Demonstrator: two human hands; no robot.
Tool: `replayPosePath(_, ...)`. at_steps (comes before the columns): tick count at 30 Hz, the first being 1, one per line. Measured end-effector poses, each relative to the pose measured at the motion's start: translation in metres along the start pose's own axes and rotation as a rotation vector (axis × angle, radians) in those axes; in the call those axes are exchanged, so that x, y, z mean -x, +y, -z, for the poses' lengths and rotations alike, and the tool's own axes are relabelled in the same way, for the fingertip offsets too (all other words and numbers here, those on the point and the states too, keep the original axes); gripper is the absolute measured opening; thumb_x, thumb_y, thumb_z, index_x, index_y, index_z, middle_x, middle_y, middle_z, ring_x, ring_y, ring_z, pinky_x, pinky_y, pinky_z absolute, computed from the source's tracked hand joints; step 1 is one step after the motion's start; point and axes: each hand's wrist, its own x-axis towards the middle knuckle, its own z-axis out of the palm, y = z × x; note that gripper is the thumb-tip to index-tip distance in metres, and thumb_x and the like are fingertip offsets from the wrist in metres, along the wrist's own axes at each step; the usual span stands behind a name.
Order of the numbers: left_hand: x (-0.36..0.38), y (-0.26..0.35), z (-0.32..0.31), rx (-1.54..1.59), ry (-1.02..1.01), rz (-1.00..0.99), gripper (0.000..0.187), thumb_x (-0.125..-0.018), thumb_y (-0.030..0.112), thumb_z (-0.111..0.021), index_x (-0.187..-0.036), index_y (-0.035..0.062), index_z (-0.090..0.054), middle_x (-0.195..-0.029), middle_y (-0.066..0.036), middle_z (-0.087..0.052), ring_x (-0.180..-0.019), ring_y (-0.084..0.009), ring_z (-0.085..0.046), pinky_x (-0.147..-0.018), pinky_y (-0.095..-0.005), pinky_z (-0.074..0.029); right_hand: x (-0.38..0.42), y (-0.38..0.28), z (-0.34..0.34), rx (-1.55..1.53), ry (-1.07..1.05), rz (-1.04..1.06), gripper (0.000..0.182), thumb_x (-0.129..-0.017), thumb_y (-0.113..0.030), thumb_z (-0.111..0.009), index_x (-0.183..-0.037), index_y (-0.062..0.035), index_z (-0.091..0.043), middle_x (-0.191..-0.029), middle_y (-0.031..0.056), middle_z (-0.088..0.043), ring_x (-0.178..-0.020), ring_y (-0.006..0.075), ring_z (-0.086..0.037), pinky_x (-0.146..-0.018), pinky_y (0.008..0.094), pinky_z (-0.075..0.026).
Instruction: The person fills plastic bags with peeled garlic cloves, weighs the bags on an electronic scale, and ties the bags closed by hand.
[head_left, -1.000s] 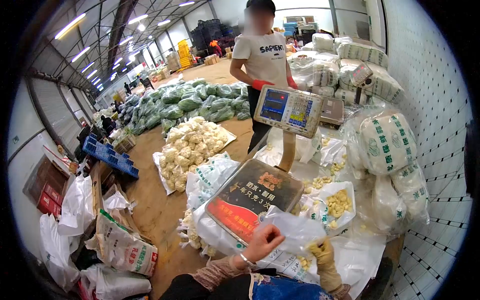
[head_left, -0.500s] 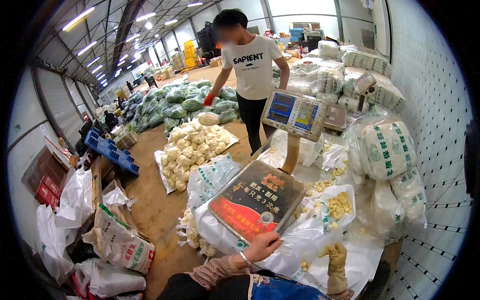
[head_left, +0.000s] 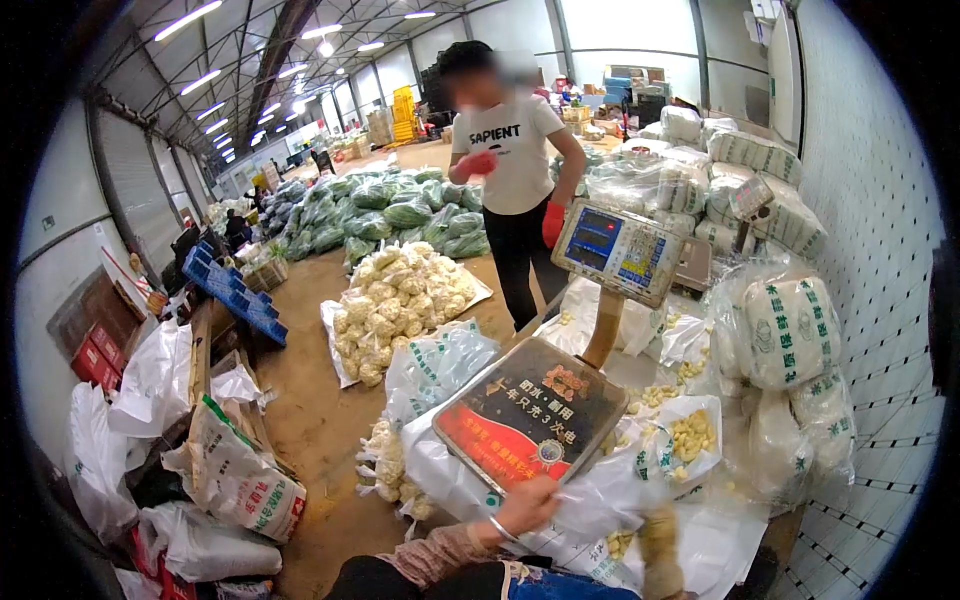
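Observation:
My left hand (head_left: 528, 506), bare with a bracelet at the wrist, has its fingers curled at the lower edge of the scale's platform (head_left: 530, 415), close to the white plastic sheeting (head_left: 600, 505). What lies between those fingers is too small to make out. My right hand (head_left: 660, 545), in a tan glove, is low over the plastic and smeared by motion. Beyond it lies an open white bag (head_left: 694, 436) of pale yellow pieces. The scale's display (head_left: 618, 252) stands on a post behind the platform.
A person (head_left: 510, 165) in a white shirt and red gloves stands across the table. Bagged pale produce (head_left: 400, 300) and green bags (head_left: 390, 210) lie on the floor. Stuffed plastic bags (head_left: 785, 330) are at the right; sacks (head_left: 240, 475) and a blue pallet (head_left: 230, 295) at the left.
The view has shifted, so most things sit lower and farther right. The person across has raised one red-gloved hand to the chest. My right hand has moved lower and become blurred.

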Motion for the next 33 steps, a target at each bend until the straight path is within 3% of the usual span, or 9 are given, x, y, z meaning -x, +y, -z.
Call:
replayPosePath(5, -0.006, -0.026, 0.063, -0.025, -0.010, 0.318, 0.015, -0.070, 0.013, -0.059, -0.078, 0.0017, -0.053, -0.071, -0.015, -0.051, -0.068, -0.0285, -0.055, -0.059, -0.0342, -0.044, -0.023, -0.010, 0.050, -0.045, 0.387, 0.107, 0.021, -0.077, -0.013, -0.059, -0.093, -0.0020, -0.055, -0.081, 0.0057, -0.056, -0.070, 0.0154, -0.054, -0.062, 0.0285, -0.044)
replayPosePath(9, -0.013, -0.004, 0.049, -0.143, 0.207, -0.160, 0.056, -0.068, 0.017, -0.065, -0.117, 0.0048, -0.040, -0.107, -0.018, -0.046, -0.100, -0.0318, -0.046, -0.084, -0.0382, -0.038, -0.024, -0.005, 0.018, 0.409, 0.330, 0.313, 0.022, -0.077, -0.014, -0.060, -0.095, -0.0018, -0.054, -0.082, 0.0060, -0.056, -0.071, 0.0160, -0.054, -0.062, 0.0291, -0.044)
replayPosePath(14, -0.030, 0.026, 0.032, -0.082, -0.031, -0.321, 0.073, -0.062, 0.021, -0.071, -0.122, 0.0057, -0.034, -0.119, -0.017, -0.037, -0.105, -0.0337, -0.041, -0.089, -0.0382, -0.036, -0.006, -0.060, -0.079, 0.633, 0.031, 0.523, 0.030, -0.074, -0.014, -0.061, -0.100, -0.0019, -0.053, -0.085, 0.0084, -0.056, -0.073, 0.0197, -0.054, -0.064, 0.0313, -0.043)
replayPosePath(18, -0.046, -0.024, 0.049, -0.134, 0.147, -0.320, 0.044, -0.061, 0.005, -0.061, -0.103, 0.0021, -0.049, -0.096, -0.016, -0.050, -0.090, -0.0321, -0.050, -0.078, -0.0362, -0.043, -0.003, -0.109, -0.109, 0.915, -0.104, 0.531, 0.046, -0.065, -0.011, -0.064, -0.109, -0.0040, -0.049, -0.085, 0.0127, -0.056, -0.073, 0.0276, -0.054, -0.067, 0.0332, -0.043)
replayPosePath(22, -0.047, -0.042, 0.101, -0.214, 0.241, -0.185, 0.023, -0.067, 0.002, -0.052, -0.090, 0.0020, -0.054, -0.086, -0.016, -0.054, -0.081, -0.0304, -0.054, -0.068, -0.0355, -0.045, -0.032, -0.033, -0.059, 1.510, -0.102, 0.558, 0.048, -0.066, -0.006, -0.058, -0.113, -0.0046, -0.049, -0.085, 0.0147, -0.054, -0.079, 0.0314, -0.053, -0.070, 0.0369, -0.043)
replayPosePath(26, -0.039, -0.050, 0.130, -0.348, 0.028, -0.018, 0.020, -0.070, 0.006, -0.052, -0.090, 0.0011, -0.053, -0.085, -0.016, -0.054, -0.081, -0.0303, -0.053, -0.069, -0.0378, -0.044, -0.050, -0.058, -0.041, 1.345, 0.037, 0.656, 0.048, -0.067, -0.007, -0.056, -0.114, -0.0063, -0.049, -0.090, 0.0171, -0.053, -0.088, 0.0333, -0.050, -0.077, 0.0397, -0.041)
replayPosePath(28, -0.035, -0.054, 0.128, -0.224, -0.426, 0.054, 0.024, -0.080, 0.015, -0.048, -0.099, 0.0015, -0.053, -0.088, -0.017, -0.054, -0.081, -0.0335, -0.053, -0.074, -0.0364, -0.043, -0.057, -0.068, -0.056, 1.289, 0.112, 0.719, 0.047, -0.065, -0.004, -0.056, -0.112, -0.0051, -0.050, -0.090, 0.0168, -0.055, -0.089, 0.0334, -0.051, -0.077, 0.0410, -0.041)
replayPosePath(31, -0.029, -0.098, 0.098, 0.571, -0.746, -0.120, 0.043, -0.090, 0.031, -0.037, -0.120, 0.0006, -0.041, -0.114, -0.018, -0.048, -0.105, -0.0248, -0.047, -0.087, -0.0329, -0.038, -0.057, -0.063, -0.069, 1.007, 0.181, 0.395, 0.036, -0.071, -0.007, -0.058, -0.106, -0.0013, -0.053, -0.099, 0.0161, -0.057, -0.089, 0.0304, -0.055, -0.077, 0.0369, -0.043)
replayPosePath(33, -0.041, -0.059, 0.129, 1.387, -0.591, 0.116, 0.046, -0.088, 0.033, -0.042, -0.122, 0.0018, -0.039, -0.121, -0.015, -0.044, -0.113, -0.0257, -0.040, -0.096, -0.0364, -0.030, -0.051, -0.038, -0.070, 1.385, -0.261, 0.628, 0.035, -0.072, -0.009, -0.058, -0.105, -0.0005, -0.052, -0.101, 0.0156, -0.056, -0.086, 0.0289, -0.056, -0.075, 0.0346, -0.044)
